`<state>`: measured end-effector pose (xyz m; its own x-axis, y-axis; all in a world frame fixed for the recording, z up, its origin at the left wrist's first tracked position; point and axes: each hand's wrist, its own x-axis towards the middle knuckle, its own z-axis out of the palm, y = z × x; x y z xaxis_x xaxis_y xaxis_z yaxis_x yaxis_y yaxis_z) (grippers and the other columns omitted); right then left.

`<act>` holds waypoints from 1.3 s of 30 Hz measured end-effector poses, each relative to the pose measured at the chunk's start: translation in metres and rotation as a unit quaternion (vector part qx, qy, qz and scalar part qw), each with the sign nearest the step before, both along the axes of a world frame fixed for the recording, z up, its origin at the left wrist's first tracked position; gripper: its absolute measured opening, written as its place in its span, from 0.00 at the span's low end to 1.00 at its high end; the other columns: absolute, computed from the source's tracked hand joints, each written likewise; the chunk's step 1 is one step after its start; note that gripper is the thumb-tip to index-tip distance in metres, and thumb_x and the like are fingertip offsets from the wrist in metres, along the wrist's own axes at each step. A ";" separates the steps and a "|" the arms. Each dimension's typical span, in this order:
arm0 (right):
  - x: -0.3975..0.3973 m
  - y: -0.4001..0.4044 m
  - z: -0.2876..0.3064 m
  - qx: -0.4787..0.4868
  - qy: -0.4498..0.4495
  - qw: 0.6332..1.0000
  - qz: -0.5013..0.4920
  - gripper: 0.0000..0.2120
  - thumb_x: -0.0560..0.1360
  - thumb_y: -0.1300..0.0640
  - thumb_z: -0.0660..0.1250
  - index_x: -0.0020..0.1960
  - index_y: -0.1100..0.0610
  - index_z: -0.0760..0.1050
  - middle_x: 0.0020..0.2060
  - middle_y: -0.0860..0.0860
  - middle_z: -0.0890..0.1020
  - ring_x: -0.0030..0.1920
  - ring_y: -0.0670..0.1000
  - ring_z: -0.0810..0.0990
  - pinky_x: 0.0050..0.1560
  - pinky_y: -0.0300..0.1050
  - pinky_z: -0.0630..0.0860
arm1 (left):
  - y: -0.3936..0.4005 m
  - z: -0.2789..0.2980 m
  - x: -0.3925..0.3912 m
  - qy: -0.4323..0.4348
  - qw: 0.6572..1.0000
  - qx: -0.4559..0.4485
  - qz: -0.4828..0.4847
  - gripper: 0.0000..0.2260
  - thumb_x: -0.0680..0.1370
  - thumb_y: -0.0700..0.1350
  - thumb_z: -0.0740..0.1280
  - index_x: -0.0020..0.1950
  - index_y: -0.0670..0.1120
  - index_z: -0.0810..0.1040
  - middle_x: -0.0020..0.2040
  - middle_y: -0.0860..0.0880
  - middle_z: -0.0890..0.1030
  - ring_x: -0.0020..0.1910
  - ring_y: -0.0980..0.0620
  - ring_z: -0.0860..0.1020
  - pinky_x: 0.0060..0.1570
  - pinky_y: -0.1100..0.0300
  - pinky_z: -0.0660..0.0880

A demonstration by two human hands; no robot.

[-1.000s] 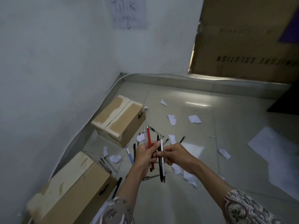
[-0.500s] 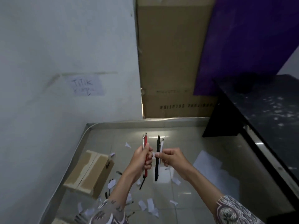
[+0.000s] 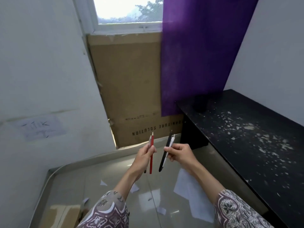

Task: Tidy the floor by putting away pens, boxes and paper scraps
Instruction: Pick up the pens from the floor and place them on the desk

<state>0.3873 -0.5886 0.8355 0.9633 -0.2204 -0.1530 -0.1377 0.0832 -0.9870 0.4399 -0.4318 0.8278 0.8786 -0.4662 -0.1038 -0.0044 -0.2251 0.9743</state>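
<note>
At frame centre, the left hand [image 3: 145, 153] gripped a slim red plastic pen [image 3: 151, 155] and the right hand [image 3: 180, 153] pinched a black pen [image 3: 165, 153]. Both needed firm holds while being carried to the black desk [image 3: 246, 137] at right.

Black desk [image 3: 246, 137] hard at right.

Two bare forearms; left sleeve [image 3: 107, 211] and right sleeve [image 3: 236, 211]: maroon-grey batik cloth, white floral and scroll pattern, ending mid-forearm.
</note>
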 end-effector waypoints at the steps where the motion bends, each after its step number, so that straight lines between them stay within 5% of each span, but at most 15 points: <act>1: 0.004 -0.005 0.000 -0.004 0.002 1.000 -0.015 0.07 0.71 0.63 0.70 0.41 0.68 0.79 0.27 0.55 0.77 0.27 0.48 0.75 0.29 0.36 0.72 | -0.004 0.002 0.006 -0.020 1.000 0.013 -0.003 0.11 0.81 0.47 0.57 0.41 0.47 0.73 0.41 0.50 0.69 0.42 0.55 0.68 0.42 0.63 0.65; 5: 0.033 -0.044 0.009 -0.006 -0.015 0.996 -0.084 0.06 0.71 0.64 0.70 0.36 0.65 0.78 0.25 0.55 0.78 0.24 0.46 0.75 0.27 0.35 0.73 | -0.046 0.018 0.053 -0.069 0.997 0.026 -0.037 0.10 0.80 0.47 0.60 0.41 0.47 0.76 0.44 0.46 0.70 0.43 0.56 0.70 0.41 0.67 0.66; 11: 0.072 -0.117 0.015 0.008 -0.036 0.988 -0.148 0.07 0.71 0.64 0.70 0.37 0.66 0.78 0.27 0.56 0.78 0.25 0.47 0.76 0.29 0.37 0.76 | -0.119 0.030 0.110 -0.069 0.996 -0.016 -0.063 0.08 0.77 0.43 0.65 0.40 0.44 0.79 0.31 0.58 0.73 0.31 0.66 0.72 0.36 0.74 0.68; 14: 0.098 -0.163 0.021 0.018 -0.045 0.986 -0.159 0.06 0.72 0.65 0.69 0.36 0.65 0.78 0.28 0.56 0.78 0.27 0.47 0.77 0.29 0.36 0.77 | -0.164 0.028 0.141 -0.058 0.996 -0.035 -0.051 0.06 0.76 0.42 0.67 0.41 0.43 0.81 0.33 0.55 0.76 0.32 0.65 0.74 0.34 0.77 0.69; 17: 0.126 -0.212 0.027 0.010 -0.044 0.984 -0.171 0.06 0.72 0.65 0.70 0.37 0.64 0.78 0.29 0.57 0.79 0.28 0.48 0.78 0.30 0.37 0.78 | -0.214 0.030 0.169 -0.075 0.995 -0.047 -0.050 0.05 0.75 0.39 0.67 0.42 0.41 0.82 0.37 0.47 0.82 0.34 0.64 0.77 0.36 0.76 0.70; 25: 0.207 -0.331 0.035 -0.048 -0.045 0.969 -0.240 0.04 0.72 0.64 0.69 0.41 0.66 0.78 0.32 0.58 0.82 0.31 0.50 0.82 0.39 0.40 0.81 | -0.345 0.040 0.251 -0.131 0.991 -0.008 -0.031 0.06 0.75 0.40 0.68 0.39 0.42 0.83 0.28 0.59 0.80 0.27 0.65 0.72 0.32 0.71 0.67; 30: 0.262 -0.391 0.015 -0.116 -0.026 0.947 -0.298 0.04 0.72 0.63 0.70 0.41 0.64 0.79 0.33 0.57 0.83 0.36 0.53 0.84 0.45 0.47 0.81 | -0.408 0.031 0.302 -0.154 0.988 0.004 0.027 0.06 0.75 0.41 0.68 0.43 0.38 0.81 0.38 0.47 0.83 0.27 0.63 0.74 0.31 0.73 0.71; 39: 0.297 -0.409 -0.021 -0.219 -0.016 0.929 -0.299 0.11 0.73 0.61 0.68 0.34 0.52 0.74 0.30 0.50 0.81 0.36 0.48 0.81 0.41 0.37 0.75 | -0.451 0.005 0.339 -0.143 0.987 -0.003 0.076 0.04 0.76 0.42 0.68 0.43 0.42 0.80 0.31 0.49 0.78 0.27 0.56 0.74 0.32 0.69 0.74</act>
